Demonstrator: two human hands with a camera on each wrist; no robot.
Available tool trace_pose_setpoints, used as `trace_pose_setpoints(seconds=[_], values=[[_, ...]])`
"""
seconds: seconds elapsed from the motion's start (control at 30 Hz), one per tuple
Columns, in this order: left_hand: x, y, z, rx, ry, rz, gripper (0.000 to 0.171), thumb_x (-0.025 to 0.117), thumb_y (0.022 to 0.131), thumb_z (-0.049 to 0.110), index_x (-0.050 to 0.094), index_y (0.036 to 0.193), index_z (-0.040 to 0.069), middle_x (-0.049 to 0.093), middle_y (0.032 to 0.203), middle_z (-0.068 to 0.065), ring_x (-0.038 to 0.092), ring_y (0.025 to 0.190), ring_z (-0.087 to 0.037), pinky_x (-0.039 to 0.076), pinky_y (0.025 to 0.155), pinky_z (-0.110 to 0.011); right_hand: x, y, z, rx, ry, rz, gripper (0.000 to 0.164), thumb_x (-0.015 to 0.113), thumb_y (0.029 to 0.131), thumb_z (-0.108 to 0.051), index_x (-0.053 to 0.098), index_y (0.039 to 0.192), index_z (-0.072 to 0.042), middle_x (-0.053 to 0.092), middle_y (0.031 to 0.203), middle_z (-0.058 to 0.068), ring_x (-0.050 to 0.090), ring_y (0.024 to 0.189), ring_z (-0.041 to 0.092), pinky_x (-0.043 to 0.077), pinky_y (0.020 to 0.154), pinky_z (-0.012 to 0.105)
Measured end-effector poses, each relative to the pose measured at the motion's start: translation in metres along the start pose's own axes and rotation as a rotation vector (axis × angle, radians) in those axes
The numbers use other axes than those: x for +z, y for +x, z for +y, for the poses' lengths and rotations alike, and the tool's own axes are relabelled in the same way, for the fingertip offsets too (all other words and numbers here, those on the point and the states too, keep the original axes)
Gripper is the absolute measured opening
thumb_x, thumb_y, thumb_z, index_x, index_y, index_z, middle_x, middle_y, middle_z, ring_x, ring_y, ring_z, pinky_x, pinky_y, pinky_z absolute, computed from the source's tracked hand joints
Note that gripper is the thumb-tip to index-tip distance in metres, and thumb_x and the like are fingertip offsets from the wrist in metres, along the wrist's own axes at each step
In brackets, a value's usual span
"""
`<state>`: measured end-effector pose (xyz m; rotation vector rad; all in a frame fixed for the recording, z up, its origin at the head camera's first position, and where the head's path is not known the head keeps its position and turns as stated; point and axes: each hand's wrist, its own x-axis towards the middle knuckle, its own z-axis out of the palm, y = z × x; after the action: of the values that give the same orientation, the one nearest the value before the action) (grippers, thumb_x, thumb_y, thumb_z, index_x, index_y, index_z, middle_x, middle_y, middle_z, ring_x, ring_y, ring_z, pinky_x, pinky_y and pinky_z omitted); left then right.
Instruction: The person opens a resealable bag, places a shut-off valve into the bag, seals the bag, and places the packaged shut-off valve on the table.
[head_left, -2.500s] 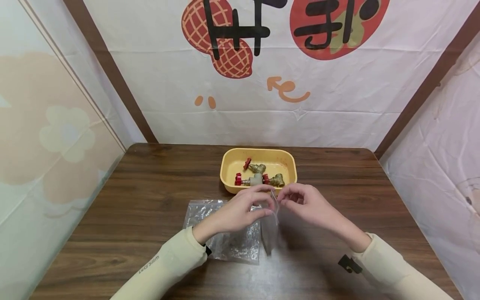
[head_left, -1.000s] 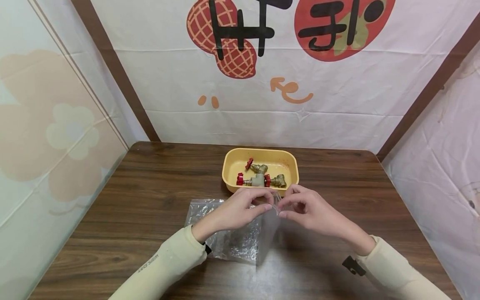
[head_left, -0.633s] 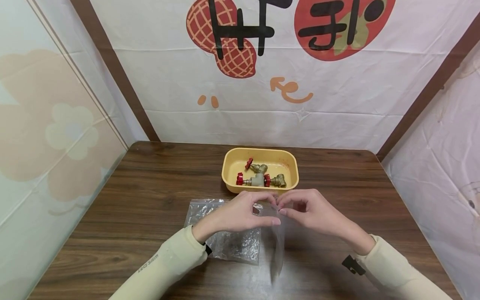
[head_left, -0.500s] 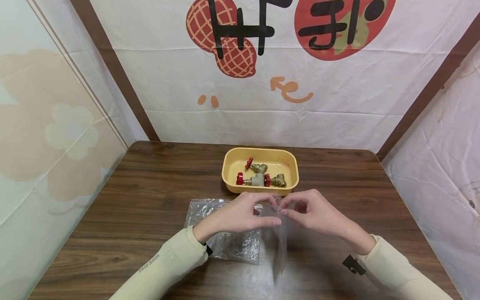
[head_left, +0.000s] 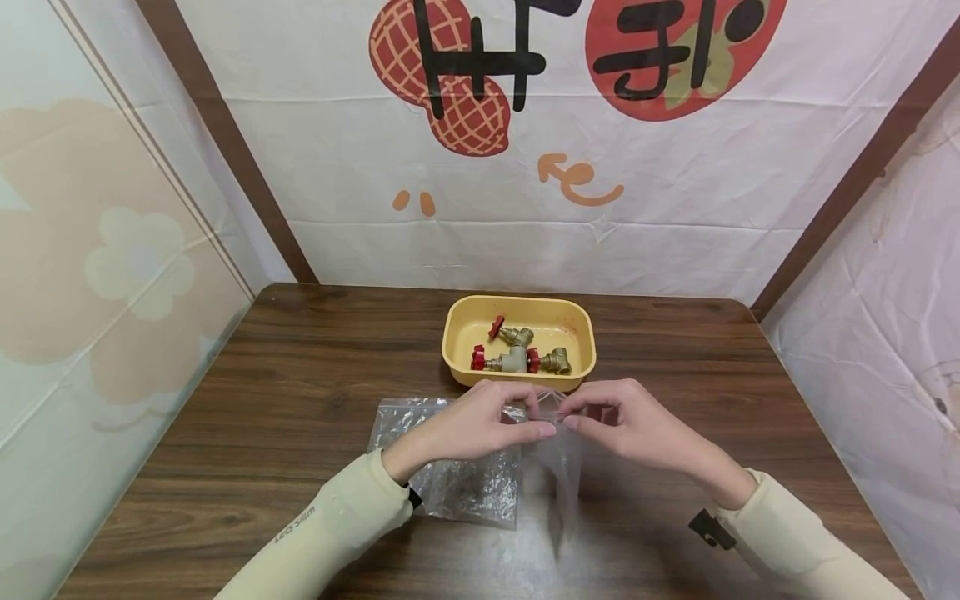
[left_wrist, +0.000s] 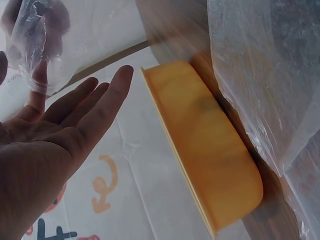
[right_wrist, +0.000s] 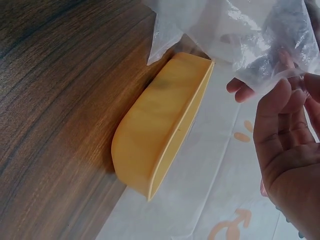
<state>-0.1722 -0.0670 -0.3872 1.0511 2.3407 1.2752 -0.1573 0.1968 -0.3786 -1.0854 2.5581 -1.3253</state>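
Note:
A clear zip-lock bag (head_left: pixel 564 475) hangs upright between both hands, its mouth spread a little near the fingertips. My left hand (head_left: pixel 483 423) holds its left edge with thumb and index finger. In the left wrist view a left finger (left_wrist: pixel 39 82) shows against the plastic, while the other fingers stretch out beside it. My right hand (head_left: pixel 626 423) pinches the opposite edge of the mouth between thumb and fingers. Another clear zip-lock bag (head_left: pixel 472 492) lies flat on the table, partly covered by the left hand and forearm.
Just beyond the hands stands a yellow tub (head_left: pixel 450 362). Inside it are brass valves (head_left: pixel 517 337) with red handwheels and a grey fitting (head_left: pixel 514 360). The wooden table (head_left: pixel 337 358) meets a printed cloth wall (head_left: pixel 352 258) at the back.
The left thumb and fingers, parted half a second ago, have drawn closer at the bag's edge. The bag's mouth has spread wider. Tub and flat bag stay put.

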Motion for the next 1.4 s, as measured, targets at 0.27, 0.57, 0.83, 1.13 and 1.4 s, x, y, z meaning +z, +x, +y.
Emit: trace_pose_setpoints(seconds=[0.27,0.57,0.83,1.13,1.4], values=[[-0.003,0.0,0.0,0.005,0.019,0.001,0.016,0.076,0.099,0.027,0.065,0.094,0.016,0.067,0.137,-0.014,0.043,0.052,-0.001,0.046,0.058,-0.024,-0.003,-0.003,0.004,-0.033,0.003,0.017,0.021,0.075,0.097,-0.004,0.079,0.105,-0.022,0.072,0.095,-0.012,0.061,0.071,0.011,0.052,0.058,0.03],[-0.003,0.0,-0.001,0.026,0.037,0.063,0.013,0.078,0.097,0.021,0.066,0.095,0.016,0.065,0.142,-0.007,0.063,0.086,-0.012,0.055,0.081,-0.029,-0.004,-0.005,0.002,-0.079,0.045,0.036,0.022,0.079,0.093,-0.002,0.077,0.098,-0.023,0.072,0.096,-0.007,0.056,0.068,0.011,0.046,0.055,0.026],[0.014,0.001,-0.009,0.014,-0.21,0.015,0.114,0.092,0.083,0.022,0.014,0.166,0.028,0.04,0.164,-0.002,0.039,0.149,-0.017,0.045,0.111,-0.043,0.001,-0.003,0.0,-0.055,0.043,0.078,0.015,0.079,0.093,-0.005,0.078,0.1,-0.018,0.074,0.092,-0.008,0.067,0.075,0.012,0.056,0.063,0.03],[0.031,0.003,-0.026,-0.02,-0.348,-0.182,0.143,0.095,0.077,0.018,-0.017,0.161,0.049,0.007,0.175,-0.007,0.017,0.158,-0.025,0.029,0.12,-0.057,0.008,0.0,-0.004,-0.203,0.009,0.137,0.024,0.077,0.091,0.006,0.075,0.103,-0.015,0.072,0.089,-0.01,0.066,0.075,0.009,0.056,0.061,0.026],[0.04,0.01,-0.03,0.094,-0.38,-0.161,0.131,0.093,0.077,0.013,0.0,0.165,0.039,0.027,0.168,-0.001,0.036,0.15,-0.019,0.032,0.12,-0.047,0.012,0.001,-0.011,-0.324,-0.02,0.162,0.031,0.073,0.09,0.014,0.069,0.109,-0.011,0.071,0.091,-0.001,0.067,0.076,0.013,0.056,0.063,0.025]])
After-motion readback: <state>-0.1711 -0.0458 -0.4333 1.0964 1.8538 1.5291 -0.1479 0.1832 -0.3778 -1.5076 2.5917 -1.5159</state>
